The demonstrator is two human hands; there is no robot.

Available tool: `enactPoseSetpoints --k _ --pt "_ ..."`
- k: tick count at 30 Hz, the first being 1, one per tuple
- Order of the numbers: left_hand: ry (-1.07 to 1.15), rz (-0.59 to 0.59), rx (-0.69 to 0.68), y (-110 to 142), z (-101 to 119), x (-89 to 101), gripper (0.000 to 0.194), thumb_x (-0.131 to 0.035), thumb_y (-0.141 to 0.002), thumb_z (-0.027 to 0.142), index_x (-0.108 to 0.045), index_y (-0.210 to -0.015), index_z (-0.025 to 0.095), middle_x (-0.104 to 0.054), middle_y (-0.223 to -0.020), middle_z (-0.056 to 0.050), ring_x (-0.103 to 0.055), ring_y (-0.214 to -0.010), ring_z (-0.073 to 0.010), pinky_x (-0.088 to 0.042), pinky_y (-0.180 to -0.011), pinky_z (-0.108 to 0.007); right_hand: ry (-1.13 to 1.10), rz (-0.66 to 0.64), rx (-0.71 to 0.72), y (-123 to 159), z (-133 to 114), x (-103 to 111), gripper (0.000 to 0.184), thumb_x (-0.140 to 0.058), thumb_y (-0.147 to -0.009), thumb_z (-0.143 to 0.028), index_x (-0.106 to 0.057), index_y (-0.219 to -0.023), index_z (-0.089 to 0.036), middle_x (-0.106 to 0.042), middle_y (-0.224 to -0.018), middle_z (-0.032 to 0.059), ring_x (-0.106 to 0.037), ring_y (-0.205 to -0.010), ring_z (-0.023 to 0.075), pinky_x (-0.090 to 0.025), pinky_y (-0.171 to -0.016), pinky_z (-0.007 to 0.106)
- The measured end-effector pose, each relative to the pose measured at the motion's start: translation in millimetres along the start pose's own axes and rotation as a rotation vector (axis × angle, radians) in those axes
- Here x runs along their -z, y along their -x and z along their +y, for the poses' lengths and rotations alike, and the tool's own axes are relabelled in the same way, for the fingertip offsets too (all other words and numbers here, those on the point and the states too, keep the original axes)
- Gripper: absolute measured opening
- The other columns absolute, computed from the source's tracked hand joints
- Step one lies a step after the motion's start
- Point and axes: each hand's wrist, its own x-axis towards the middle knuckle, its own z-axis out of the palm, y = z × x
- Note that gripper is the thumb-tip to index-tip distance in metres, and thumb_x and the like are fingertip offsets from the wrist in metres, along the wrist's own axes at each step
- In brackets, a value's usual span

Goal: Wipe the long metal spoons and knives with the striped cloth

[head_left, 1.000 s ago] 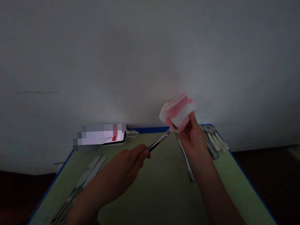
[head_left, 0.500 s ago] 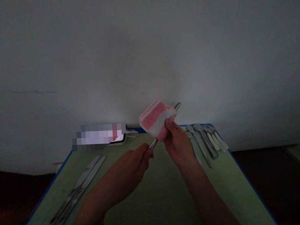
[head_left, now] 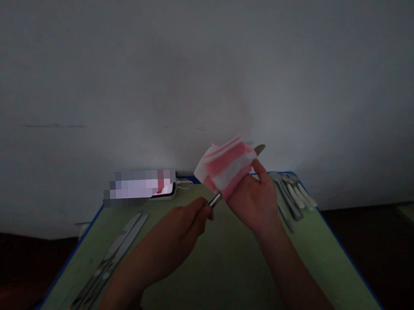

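My left hand (head_left: 192,222) is closed round the handle of a table knife (head_left: 260,149), which slants up to the right above the table. A folded pink and white striped cloth (head_left: 230,165) lies over the middle of the knife, and the blade's rounded tip sticks out beyond it. My right hand (head_left: 255,196) holds the cloth against the blade from below and the right, palm turned up and thumb at the cloth's edge. Its other fingers are hidden behind the cloth.
On the green table (head_left: 212,269) several knives (head_left: 118,243) lie at the left. Several spoons (head_left: 287,199) and white-handled cutlery (head_left: 298,194) lie at the back right. A partly blurred device (head_left: 165,189) with a white cable stands at the back left, by the wall (head_left: 203,73).
My right hand has slid the cloth along the knife toward the tip and turned palm up. The cloth has spread wider. My left hand keeps its hold on the handle.
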Motion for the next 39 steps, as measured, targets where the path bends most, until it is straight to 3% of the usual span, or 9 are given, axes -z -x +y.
enactPoseSetpoints --k 6,11,14,21,26,31,35,39 --pt "0.020 -0.013 0.005 -0.7 1.7 0.5 0.027 -0.027 -0.094 0.034 -0.047 -0.085 0.020 -0.054 -0.067 0.002 -0.051 -0.059 -0.0131 -0.036 -0.056 -0.027 0.046 0.122 0.076 -7.3 14.0 8.1 0.025 -0.044 -0.087 -0.035 -0.060 -0.099 -0.021 -0.067 -0.101 0.0023 -0.058 -0.104 0.0137 -0.046 -0.092 0.032" --pt "0.019 -0.045 0.009 -2.5 3.5 -1.7 0.028 -0.026 -0.095 0.035 -0.046 -0.083 0.020 -0.053 -0.066 0.003 -0.050 -0.059 -0.0132 -0.035 -0.056 -0.027 0.146 0.205 0.226 -11.0 25.6 17.0 0.024 -0.054 -0.082 -0.038 -0.063 -0.094 -0.019 -0.069 -0.086 0.0013 -0.062 -0.089 0.0123 -0.049 -0.085 0.025" --pt "0.010 -0.059 0.034 -3.5 2.8 -3.9 0.027 -0.027 -0.095 0.035 -0.047 -0.085 0.020 -0.055 -0.068 0.002 -0.051 -0.060 -0.0140 -0.035 -0.057 -0.027 0.153 0.236 0.247 -10.8 28.4 18.0 0.021 -0.055 -0.082 -0.036 -0.065 -0.091 -0.019 -0.069 -0.087 -0.0001 -0.062 -0.081 0.0091 -0.048 -0.083 0.022" --pt "0.014 -0.078 0.045 -4.6 0.3 -5.4 0.028 -0.026 -0.095 0.037 -0.046 -0.085 0.020 -0.055 -0.068 0.002 -0.050 -0.059 -0.0140 -0.033 -0.056 -0.027 0.025 0.252 0.206 -9.0 28.6 9.0 0.027 -0.044 -0.087 -0.039 -0.064 -0.093 -0.021 -0.069 -0.089 0.0002 -0.061 -0.086 0.0110 -0.049 -0.079 0.024" --pt "0.024 -0.075 0.030 -4.4 0.1 -5.9 0.029 -0.025 -0.095 0.037 -0.046 -0.085 0.020 -0.055 -0.069 0.002 -0.051 -0.061 -0.0143 -0.035 -0.058 -0.027 0.040 0.189 0.215 -8.1 28.2 9.3 0.021 -0.052 -0.084 -0.029 -0.063 -0.099 -0.020 -0.069 -0.093 0.0006 -0.062 -0.085 0.0105 -0.049 -0.083 0.024" --pt "-0.004 -0.091 0.053 -4.0 0.5 -6.8 0.029 -0.026 -0.095 0.036 -0.047 -0.083 0.020 -0.053 -0.066 0.002 -0.050 -0.059 -0.0140 -0.036 -0.057 -0.027 -0.020 0.243 0.196 -12.9 31.2 12.0 0.027 -0.049 -0.086 -0.030 -0.059 -0.109 -0.020 -0.068 -0.100 0.0022 -0.062 -0.090 0.0112 -0.049 -0.084 0.026" --pt "0.042 -0.122 0.047 -1.2 -1.4 -0.8 0.030 -0.027 -0.095 0.037 -0.051 -0.087 0.020 -0.054 -0.071 0.002 -0.052 -0.066 -0.0139 -0.039 -0.061 -0.026 -0.002 0.347 0.264 -15.6 19.9 17.0 0.027 -0.045 -0.088 -0.033 -0.059 -0.107 -0.019 -0.069 -0.094 0.0026 -0.063 -0.085 0.0119 -0.051 -0.082 0.029" --pt "0.101 -0.159 0.045 4.1 -4.7 8.5 0.030 -0.030 -0.094 0.039 -0.054 -0.090 0.022 -0.055 -0.074 0.003 -0.052 -0.067 -0.0127 -0.040 -0.063 -0.024 0.046 0.442 0.461 -18.4 -1.6 28.3 0.028 -0.046 -0.087 -0.036 -0.061 -0.103 -0.019 -0.069 -0.090 0.0026 -0.063 -0.084 0.0116 -0.051 -0.078 0.028"
